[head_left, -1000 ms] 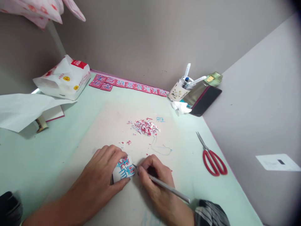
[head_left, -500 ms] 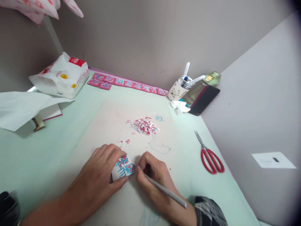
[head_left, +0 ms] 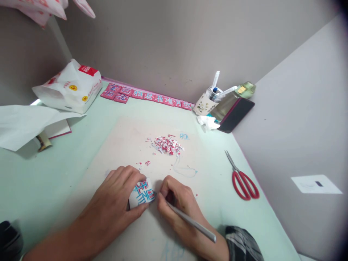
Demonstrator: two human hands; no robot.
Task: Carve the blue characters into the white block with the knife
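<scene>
A small white card (head_left: 141,195) with blue and red character strokes lies on the beige mat (head_left: 114,136). My left hand (head_left: 115,197) grips the card by its upper and lower edges between fingers and thumb. In my right hand (head_left: 179,203) is a slim silver pen-like tool (head_left: 193,222), pinched near its front end. Its tip is at the card's right edge, too small to make out clearly. Beyond both hands sits a pile of red and white paper scraps (head_left: 168,145), with a few loose bits around it.
Red-handled scissors (head_left: 241,181) lie at the right. Red character cards (head_left: 163,99) line the back edge. A pen jar (head_left: 207,102), crumpled tissue (head_left: 208,122) and dark tablet-like object (head_left: 236,115) stand back right. A tissue pack (head_left: 73,88) and white paper (head_left: 27,121) are at the left.
</scene>
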